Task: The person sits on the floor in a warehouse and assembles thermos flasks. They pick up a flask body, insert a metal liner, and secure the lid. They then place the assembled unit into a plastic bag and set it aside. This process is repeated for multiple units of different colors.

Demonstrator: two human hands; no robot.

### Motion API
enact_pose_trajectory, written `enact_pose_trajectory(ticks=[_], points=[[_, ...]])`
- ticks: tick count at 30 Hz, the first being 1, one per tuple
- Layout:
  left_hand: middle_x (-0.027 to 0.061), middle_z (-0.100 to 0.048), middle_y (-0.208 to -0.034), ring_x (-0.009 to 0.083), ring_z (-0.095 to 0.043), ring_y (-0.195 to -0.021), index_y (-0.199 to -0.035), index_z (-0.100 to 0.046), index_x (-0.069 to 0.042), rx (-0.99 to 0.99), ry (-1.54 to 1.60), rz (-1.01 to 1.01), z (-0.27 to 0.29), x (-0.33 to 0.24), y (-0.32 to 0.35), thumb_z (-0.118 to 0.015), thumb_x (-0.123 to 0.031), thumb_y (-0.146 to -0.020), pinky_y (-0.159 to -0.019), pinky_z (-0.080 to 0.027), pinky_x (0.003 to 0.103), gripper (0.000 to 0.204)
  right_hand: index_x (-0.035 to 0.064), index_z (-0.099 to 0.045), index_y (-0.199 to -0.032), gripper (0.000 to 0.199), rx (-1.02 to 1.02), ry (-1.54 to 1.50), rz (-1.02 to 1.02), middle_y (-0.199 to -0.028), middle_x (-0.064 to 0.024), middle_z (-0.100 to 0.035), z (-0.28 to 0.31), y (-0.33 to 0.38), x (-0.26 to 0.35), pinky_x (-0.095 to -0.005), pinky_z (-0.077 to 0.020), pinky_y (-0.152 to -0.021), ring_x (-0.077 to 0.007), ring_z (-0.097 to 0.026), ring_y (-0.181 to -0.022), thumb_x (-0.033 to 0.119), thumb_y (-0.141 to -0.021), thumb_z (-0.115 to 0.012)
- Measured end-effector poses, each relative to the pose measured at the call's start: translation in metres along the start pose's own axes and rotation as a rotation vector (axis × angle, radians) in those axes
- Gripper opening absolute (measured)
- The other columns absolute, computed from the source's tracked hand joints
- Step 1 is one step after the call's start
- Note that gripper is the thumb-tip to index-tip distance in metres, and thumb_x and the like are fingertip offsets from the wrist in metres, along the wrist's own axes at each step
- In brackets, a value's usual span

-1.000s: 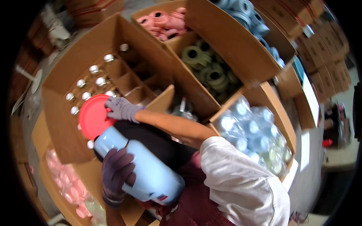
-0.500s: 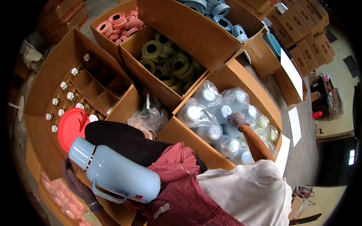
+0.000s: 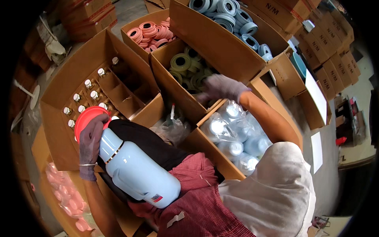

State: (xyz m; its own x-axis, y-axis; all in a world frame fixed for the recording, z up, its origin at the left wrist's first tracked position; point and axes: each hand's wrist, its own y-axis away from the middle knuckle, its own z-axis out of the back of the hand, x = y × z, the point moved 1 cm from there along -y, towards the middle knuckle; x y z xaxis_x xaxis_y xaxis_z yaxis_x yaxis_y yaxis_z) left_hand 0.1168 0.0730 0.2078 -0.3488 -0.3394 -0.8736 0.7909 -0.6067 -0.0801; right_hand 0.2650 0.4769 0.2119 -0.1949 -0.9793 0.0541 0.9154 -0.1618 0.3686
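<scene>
A light blue vacuum flask (image 3: 138, 170) with a thin gold band near its neck lies tilted across my lap. My gloved left hand (image 3: 90, 142) grips its upper end, right beside a red round lid (image 3: 85, 115). My gloved right hand (image 3: 222, 87) is stretched out over the edge between the box of green rings (image 3: 185, 65) and the box of silvery parts in clear bags (image 3: 231, 132). That hand is blurred, and I cannot tell whether it holds anything.
A divided carton (image 3: 79, 71) of small bottles with silver caps stands at the left. Cartons of pink rings (image 3: 152, 31) and blue rings (image 3: 229, 12) sit further back. A bag of pink pieces (image 3: 71, 197) lies at the lower left. Stacked closed cartons (image 3: 331, 51) line the right.
My right hand left the divided carton, dipped into the bagged silvery parts, then lifted toward the green rings. The flask tilted more upright in my lap.
</scene>
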Motion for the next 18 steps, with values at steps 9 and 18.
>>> enact_pose_trajectory(ticks=[9, 18], points=[[0.0123, -0.068, -0.099, 0.0188, -0.067, -0.092, -0.113, -0.06, 0.007, 0.282, 0.508, 0.33, 0.017, 0.053, -0.002, -0.042, -0.021, -0.101, -0.085, -0.052, 0.028, 0.035, 0.0061, -0.071, -0.1, 0.031, 0.377, -0.43, -0.37, -0.086, -0.0101, -0.068, -0.204, 0.148, -0.144, -0.0357, -0.0522, -0.072, -0.024, -0.064, -0.078, 0.033, -0.086, -0.063], [0.0122, -0.049, -0.138, 0.0214, -0.044, -0.131, -0.141, -0.043, -0.001, 0.161, 0.347, -0.134, 0.003, 0.043, -0.047, -0.068, -0.014, -0.082, -0.111, -0.033, 0.033, 0.066, 0.0074, -0.057, -0.128, 0.046, 0.702, -1.94, 0.906, -0.125, -0.0131, -0.062, 0.077, -0.143, 0.111, -0.0537, -0.0422, -0.105, -0.0307, -0.06, -0.117, 0.042, -0.1, -0.044]])
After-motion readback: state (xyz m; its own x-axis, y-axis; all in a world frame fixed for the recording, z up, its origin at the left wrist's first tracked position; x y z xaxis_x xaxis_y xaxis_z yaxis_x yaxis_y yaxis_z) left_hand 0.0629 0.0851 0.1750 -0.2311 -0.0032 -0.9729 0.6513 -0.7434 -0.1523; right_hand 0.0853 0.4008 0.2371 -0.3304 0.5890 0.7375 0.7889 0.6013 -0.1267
